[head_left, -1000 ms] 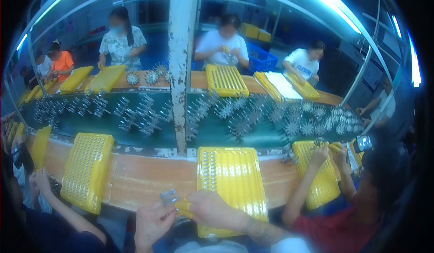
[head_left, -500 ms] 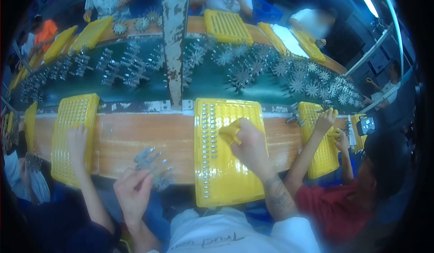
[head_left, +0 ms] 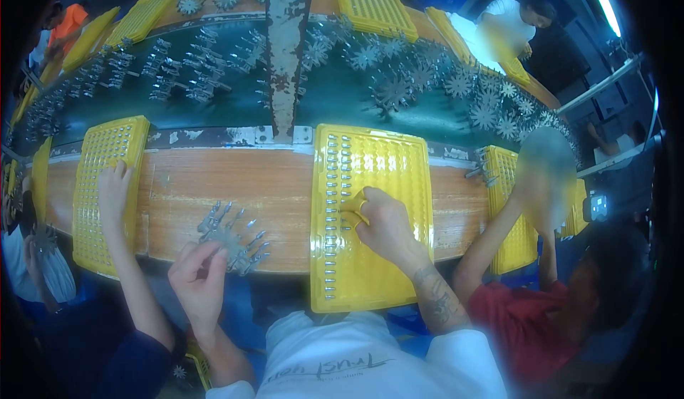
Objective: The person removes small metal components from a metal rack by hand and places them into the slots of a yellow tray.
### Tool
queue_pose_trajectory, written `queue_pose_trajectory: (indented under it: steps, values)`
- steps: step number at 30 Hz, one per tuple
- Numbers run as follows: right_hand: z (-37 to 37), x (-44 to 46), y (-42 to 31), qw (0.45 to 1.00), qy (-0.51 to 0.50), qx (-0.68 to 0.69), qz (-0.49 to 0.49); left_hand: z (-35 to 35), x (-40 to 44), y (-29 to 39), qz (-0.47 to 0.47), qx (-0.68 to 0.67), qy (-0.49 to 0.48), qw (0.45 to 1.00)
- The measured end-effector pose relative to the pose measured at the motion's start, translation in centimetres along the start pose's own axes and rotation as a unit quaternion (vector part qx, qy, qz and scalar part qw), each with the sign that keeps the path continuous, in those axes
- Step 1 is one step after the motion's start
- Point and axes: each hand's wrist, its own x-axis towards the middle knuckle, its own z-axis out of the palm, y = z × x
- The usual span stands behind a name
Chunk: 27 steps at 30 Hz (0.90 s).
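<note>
Low at centre-left, my left hand pinches a star-shaped metal wheel with small metal pins sticking out around it. My right hand is over the yellow tray, its fingers bent towards the second row of small metal pieces. Yellow coverings show on the thumb and a finger of this hand. The fingertips sit beside the pieces; whether one is pinched between them is too small to tell. Two columns of these pieces stand on the tray's left side.
A green belt with many metal wheels runs behind a peeling post. On the left, a co-worker's hand touches another yellow tray. A co-worker in red sits at the right; others work across the belt.
Since a second ago, my right hand has left the space beside my left hand and gone to the tray. The wheel now shows fully in my left hand. The view has tilted down.
</note>
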Motion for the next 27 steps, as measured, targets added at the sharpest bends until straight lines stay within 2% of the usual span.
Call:
queue_pose_trajectory:
  steps: [4,10,12,14,17,21,23,27]
  values:
    - [-0.1,-2.1,-1.8,0.998,-0.047,0.027,0.025,0.3,0.2,-0.8,-0.021,-0.02,0.004,1.0]
    - [1.1,-3.0,-1.8,0.998,-0.054,0.02,0.029,0.8,1.0,-1.4,0.047,-0.007,-0.031,0.998]
    - [1.2,-3.1,-1.7,0.999,-0.033,0.012,0.012,0.9,0.9,-2.6,-0.027,-0.067,-0.014,0.997]
    - [1.4,-3.0,-1.7,0.999,-0.044,-0.011,0.018,0.6,0.7,-4.8,0.005,-0.057,-0.015,0.998]
    - [1.7,-2.9,-1.8,0.996,-0.078,-0.051,0.006,1.1,1.0,-3.5,-0.025,-0.075,-0.032,0.996]
    - [2.0,-2.2,-2.2,0.993,-0.068,-0.097,-0.016,1.4,1.4,-4.9,0.015,-0.076,-0.027,0.997]
    - [1.6,-1.8,-2.9,0.984,-0.118,-0.132,-0.019,1.3,1.4,-4.9,0.017,-0.069,-0.026,0.997]
    - [1.2,-1.6,-3.3,0.986,-0.109,-0.129,-0.002,1.0,1.4,-5.1,0.013,-0.067,-0.03,0.997]
